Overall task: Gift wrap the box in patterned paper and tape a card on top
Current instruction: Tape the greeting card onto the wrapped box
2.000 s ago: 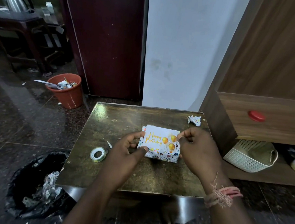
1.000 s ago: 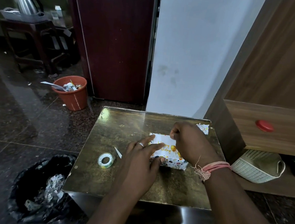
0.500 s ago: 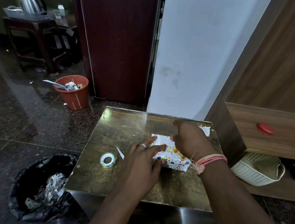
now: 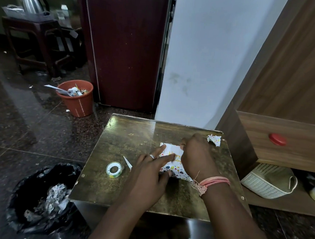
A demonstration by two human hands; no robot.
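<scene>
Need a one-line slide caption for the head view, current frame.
Left hand presses the white birthday card flat on the patterned wrapped box while the right hand works its far edge; clear tape roll alongside.

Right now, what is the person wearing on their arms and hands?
Both forearms are bare, with no sleeves in view. The left hand has a silver ring on one finger. The right hand shows no ring; its wrist carries a bundle of pink-orange threads, wound round several times, with frayed loose ends hanging at the knot.
</scene>
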